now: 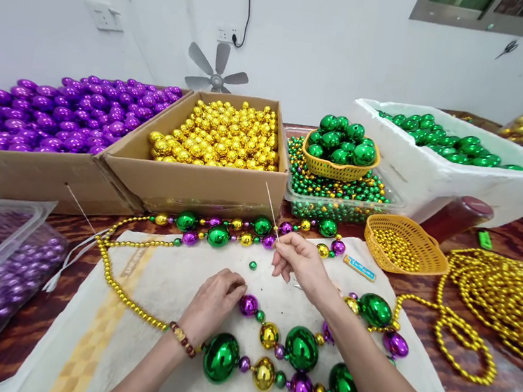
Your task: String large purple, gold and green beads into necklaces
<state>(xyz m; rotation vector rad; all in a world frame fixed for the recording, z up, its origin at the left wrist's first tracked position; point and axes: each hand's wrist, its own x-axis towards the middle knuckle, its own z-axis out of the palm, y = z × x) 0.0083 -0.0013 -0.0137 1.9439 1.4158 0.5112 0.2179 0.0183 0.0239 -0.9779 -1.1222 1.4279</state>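
My right hand (299, 259) pinches a long thin needle (271, 211), which points up and to the left. My left hand (216, 302), with a beaded bracelet at its wrist, is low over the cloth with its fingers curled together. Its fingertips are against the purple bead (248, 305) at the end of a bead string; whatever they grip is hidden. Large green (302, 349), gold and purple beads make up that string, which loops below both hands. A single small green bead (253, 265) lies loose between the hands. Behind it runs another row of strung beads (218, 235).
Cardboard boxes of purple (75, 110) and gold beads (221, 133) line the back. Right of them stand a clear tub (342, 201), a white foam box (441, 181) and a yellow basket (419, 258). Gold bead chains (507, 305) are heaped on the right; bagged purple beads (3, 290) are on the left.
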